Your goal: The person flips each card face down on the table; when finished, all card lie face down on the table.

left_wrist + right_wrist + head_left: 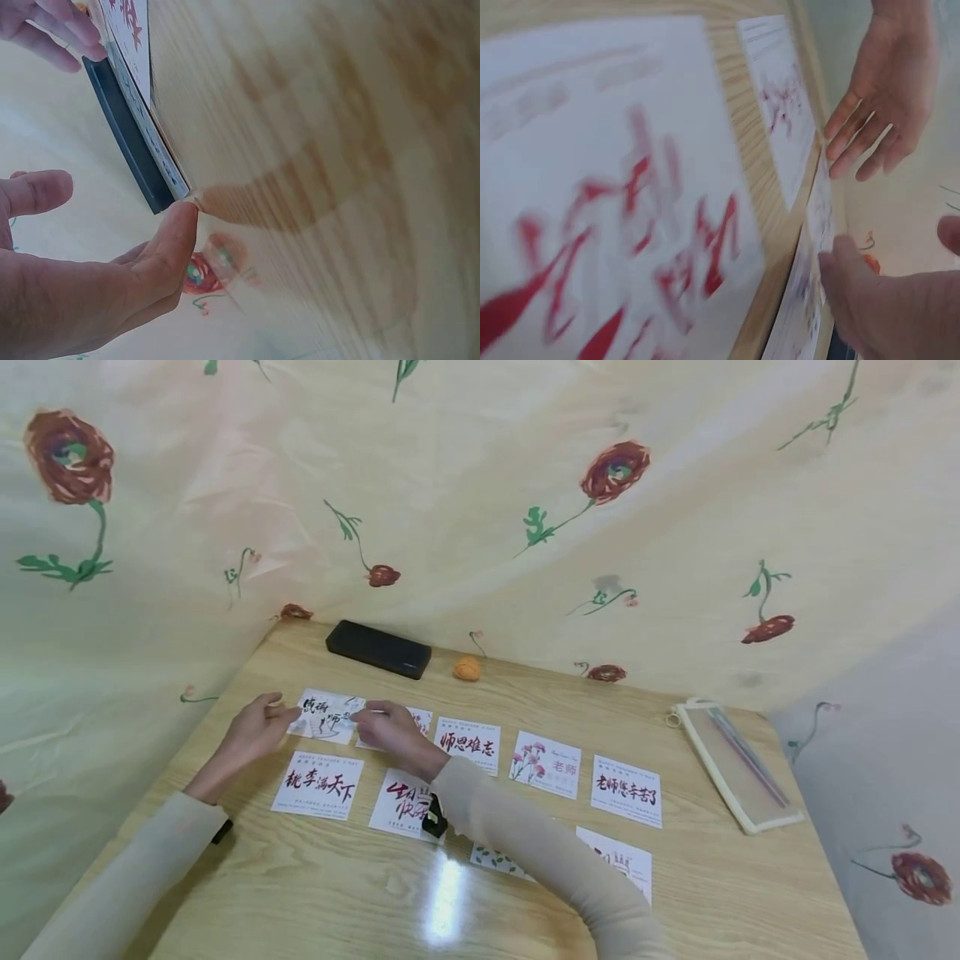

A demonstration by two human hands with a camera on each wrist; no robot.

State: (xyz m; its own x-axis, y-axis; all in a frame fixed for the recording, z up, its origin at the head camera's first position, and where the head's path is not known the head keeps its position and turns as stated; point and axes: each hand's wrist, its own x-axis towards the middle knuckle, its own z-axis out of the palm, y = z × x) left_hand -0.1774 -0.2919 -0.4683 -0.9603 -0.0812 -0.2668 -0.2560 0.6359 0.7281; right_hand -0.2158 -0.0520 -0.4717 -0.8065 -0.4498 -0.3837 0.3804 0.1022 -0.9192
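Note:
A white card with black brush lettering [325,717] lies at the left end of the back row on the table. At its left edge are the fingertips of my left hand [258,727]. The fingers of my right hand [397,733] meet its right edge and cover part of the neighbouring card with red lettering [418,720]. In the left wrist view, the left hand [97,292] has its fingers extended against the card's end, thumb held apart. From the right wrist, the right hand [900,307] likewise shows extended fingers and a separate thumb.
More cards lie in two rows, including one with pink flowers [546,764] and one in the front row [318,785]. Behind them are a black oblong case [378,649] and an orange lump [467,668]. A clear zip pouch [738,764] lies right. Floral cloth [450,510] hangs behind.

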